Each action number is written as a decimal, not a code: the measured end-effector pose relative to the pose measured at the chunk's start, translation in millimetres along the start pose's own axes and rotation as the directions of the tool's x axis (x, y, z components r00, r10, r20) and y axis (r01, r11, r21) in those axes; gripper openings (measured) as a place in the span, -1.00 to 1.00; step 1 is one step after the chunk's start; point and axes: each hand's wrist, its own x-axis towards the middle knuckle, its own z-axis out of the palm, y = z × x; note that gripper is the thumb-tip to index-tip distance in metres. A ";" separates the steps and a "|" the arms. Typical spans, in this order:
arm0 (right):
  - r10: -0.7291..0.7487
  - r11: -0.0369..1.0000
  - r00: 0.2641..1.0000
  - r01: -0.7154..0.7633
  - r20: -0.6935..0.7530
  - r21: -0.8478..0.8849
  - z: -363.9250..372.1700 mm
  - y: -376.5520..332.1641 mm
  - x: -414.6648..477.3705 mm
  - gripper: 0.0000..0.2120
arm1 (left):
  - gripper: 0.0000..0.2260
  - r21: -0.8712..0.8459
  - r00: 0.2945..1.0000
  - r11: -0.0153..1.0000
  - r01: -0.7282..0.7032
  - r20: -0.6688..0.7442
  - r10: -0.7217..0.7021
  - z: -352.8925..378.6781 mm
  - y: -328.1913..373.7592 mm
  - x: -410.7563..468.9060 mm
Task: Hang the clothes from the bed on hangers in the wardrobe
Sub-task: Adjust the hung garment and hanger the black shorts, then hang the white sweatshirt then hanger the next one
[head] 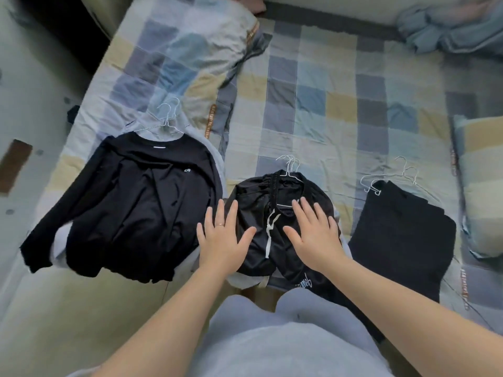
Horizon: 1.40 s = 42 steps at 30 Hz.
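L hand & R hand flat, fingers spread, holding nothing, over black shorts on bed. Black top lies left, folded black garment right, each w/ wire hangers.

The checked bed carries a sweatshirt, shorts, a folded dark garment and a pillow.

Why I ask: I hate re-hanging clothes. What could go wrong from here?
Both the left hand and right hand are flat over the black shorts, holding no hanger, so lifting by cloth may slip them off. The hanger hooks there lie bunched and may tangle. The loose white drawstring could snag.
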 end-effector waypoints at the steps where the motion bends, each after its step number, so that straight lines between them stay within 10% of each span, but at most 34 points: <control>1: -0.027 1.000 1.000 0.027 0.002 -0.001 -3.9 -3.9 -1.5 -0.37 | -0.34 -0.003 1.000 1.000 0.011 -0.015 -0.012 -1.8 -1.5 -7.1; 9: -0.347 0.935 0.936 0.350 0.054 -0.063 -21.2 -28.6 -22.5 -0.39 | -0.32 -0.067 0.974 0.981 0.182 -0.122 -0.189 0.3 -7.7 -70.3; 20: -0.731 0.613 0.635 0.772 0.249 -0.168 -1.3 -34.7 -86.4 -0.39 | -0.32 -0.381 0.775 0.770 0.512 -0.181 -0.605 79.3 16.2 -221.6; 30: -0.839 0.214 0.266 0.963 0.474 -0.162 74.6 -78.9 -197.9 -0.31 | -0.30 -0.597 0.415 0.412 0.689 -0.141 -0.899 150.2 6.0 -381.0; 42: -0.684 -0.336 -0.282 0.940 0.673 0.052 205.0 -109.3 -457.1 -0.34 | -0.31 -0.820 -0.132 -0.018 0.572 -0.071 -0.989 257.6 10.3 -642.6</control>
